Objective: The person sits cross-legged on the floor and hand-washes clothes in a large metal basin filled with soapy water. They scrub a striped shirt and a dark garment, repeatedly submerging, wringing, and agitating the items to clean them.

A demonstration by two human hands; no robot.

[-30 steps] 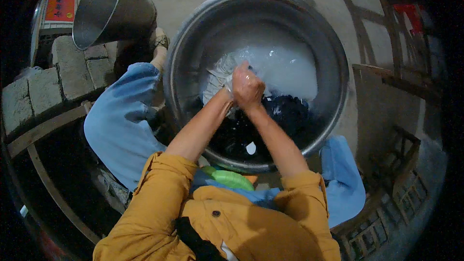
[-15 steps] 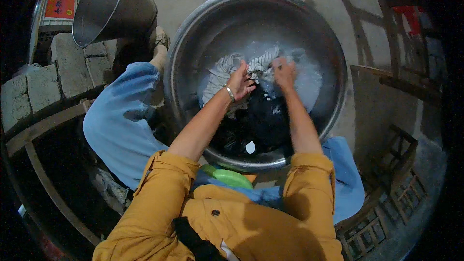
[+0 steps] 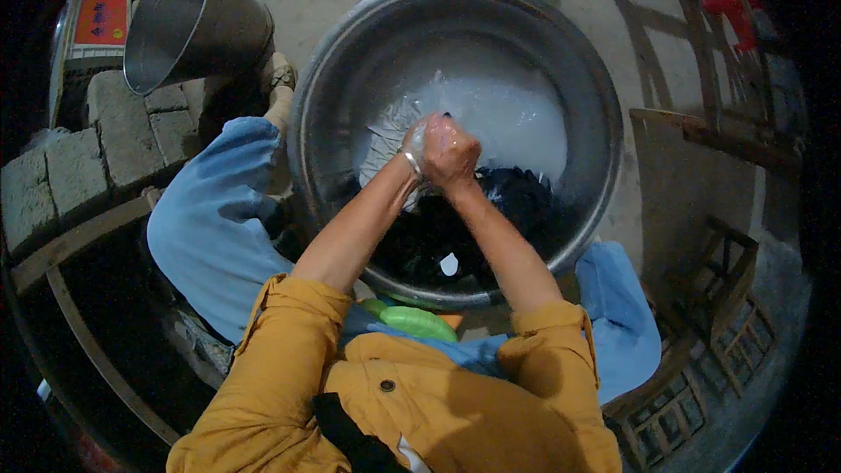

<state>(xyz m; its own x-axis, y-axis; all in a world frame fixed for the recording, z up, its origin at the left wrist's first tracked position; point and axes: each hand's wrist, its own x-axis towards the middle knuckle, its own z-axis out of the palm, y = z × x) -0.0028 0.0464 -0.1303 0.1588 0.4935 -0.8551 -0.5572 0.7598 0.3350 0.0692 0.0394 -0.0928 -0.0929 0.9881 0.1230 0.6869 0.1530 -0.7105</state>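
A large metal basin [image 3: 604, 136] holds cloudy, sudsy water [image 3: 517, 114] and wet laundry. My left hand [image 3: 417, 142], with a bracelet at the wrist, is closed and pressed against my right hand [image 3: 452, 154], a fist just above the water. Whatever lies between them is hidden, apart from a small dark bit at the top of the right fist. Pale striped cloth [image 3: 382, 144] spreads beside and under the left hand. Black cloth [image 3: 416, 241] fills the near part of the basin, with a white oval patch [image 3: 449, 264] on it.
A metal bucket [image 3: 236, 31] leans at the upper left, near my foot and a row of grey blocks [image 3: 70, 171]. Wooden frames [image 3: 727, 136] stand on the right. Something bright green [image 3: 420, 323] lies between my knees and the basin.
My hands were apart at the striped cloth; the right has swung left and they now meet. The striped cloth has shifted left, leaving more cloudy water showing at the right.
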